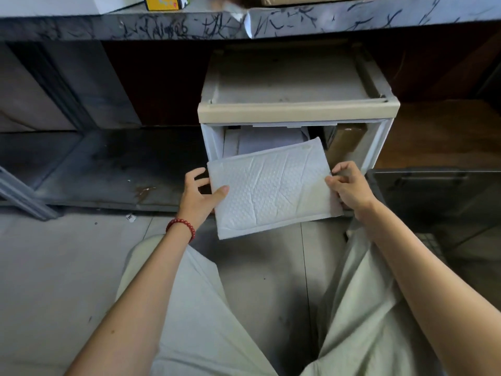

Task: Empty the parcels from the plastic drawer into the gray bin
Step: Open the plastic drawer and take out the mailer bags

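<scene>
Two hands on one parcel: white padded bubble mailer held in the air just in front of the open mouth of the cream-and-white plastic drawer. Its far corner overlaps the opening (can't tell if it's clear of the rim). Grip: left hand has the 9 o'clock short edge, thumb flat on top, fingers curled underneath; right hand pinches the 3 o'clock short edge, fingers curled tight. Mailer's long axis runs roughly 8-to-2 o'clock, spanning hand to hand. Dark gray plastic bin sits at 3 o'clock of the mailer, just beside the drawer unit and right past the right hand, so that hand is the nearer one. My read: next move is a sideways carry toward 3 o'clock, right edge leading; one hand would probably do. Drawer isn't empty: more white parcels at 12 o'clock of the mailer, brown cardboard box at about 1 o'clock. Bin interior too dark to read.
</scene>
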`<action>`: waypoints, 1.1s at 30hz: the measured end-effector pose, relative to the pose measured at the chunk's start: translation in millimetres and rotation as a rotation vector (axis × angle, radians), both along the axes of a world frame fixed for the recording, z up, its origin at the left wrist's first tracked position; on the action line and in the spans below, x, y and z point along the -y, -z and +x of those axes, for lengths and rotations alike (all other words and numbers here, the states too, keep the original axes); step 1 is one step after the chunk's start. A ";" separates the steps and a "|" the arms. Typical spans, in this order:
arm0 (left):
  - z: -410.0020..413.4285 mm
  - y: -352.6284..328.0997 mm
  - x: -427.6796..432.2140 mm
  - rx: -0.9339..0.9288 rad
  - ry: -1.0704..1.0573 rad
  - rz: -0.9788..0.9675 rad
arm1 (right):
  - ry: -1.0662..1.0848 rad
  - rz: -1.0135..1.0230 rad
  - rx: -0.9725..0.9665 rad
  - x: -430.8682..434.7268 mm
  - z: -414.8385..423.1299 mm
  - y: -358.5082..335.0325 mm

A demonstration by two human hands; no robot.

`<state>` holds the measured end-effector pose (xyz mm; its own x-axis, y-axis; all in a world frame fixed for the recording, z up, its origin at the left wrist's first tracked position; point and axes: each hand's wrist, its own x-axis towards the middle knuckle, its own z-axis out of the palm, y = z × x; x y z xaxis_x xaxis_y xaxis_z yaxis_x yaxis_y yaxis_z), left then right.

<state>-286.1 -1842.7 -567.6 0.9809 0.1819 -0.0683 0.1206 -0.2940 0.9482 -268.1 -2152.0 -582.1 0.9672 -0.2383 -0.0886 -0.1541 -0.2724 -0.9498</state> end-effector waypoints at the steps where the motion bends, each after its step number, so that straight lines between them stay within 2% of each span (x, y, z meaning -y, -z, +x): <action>1: -0.1 0.2 -0.3 -0.003 0.020 0.026 | 0.025 0.006 0.010 -1.2 0.6 0.3; 8: -4.5 4.3 -5.6 -0.051 0.261 0.144 | 0.098 0.061 -0.031 -3.1 5.0 3.4; 11: -8.3 7.7 -7.0 -0.041 0.323 0.237 | 0.085 0.253 -0.104 -4.6 -1.5 -9.3; 13: -8.4 9.2 -8.6 -0.003 0.321 0.244 | -0.010 0.339 -0.201 -6.2 -8.2 -20.1; 16: -5.9 7.1 -6.8 0.133 0.255 0.250 | -0.110 0.226 -0.246 -0.6 -11.9 -23.3; 21: 4.1 -12.0 21.6 0.255 0.168 0.366 | -0.163 -0.161 0.013 19.9 -23.4 -30.8; 25: 18.9 -34.1 72.2 0.304 0.193 0.363 | 0.037 -0.235 0.140 56.5 -36.6 -40.4; 29: 31.3 -59.8 141.0 0.368 0.315 0.316 | 0.335 -0.095 0.215 95.1 -59.5 -49.2; 33: 35.4 -61.7 211.9 0.404 0.549 0.573 | 0.624 -0.007 0.184 146.9 -91.1 -34.4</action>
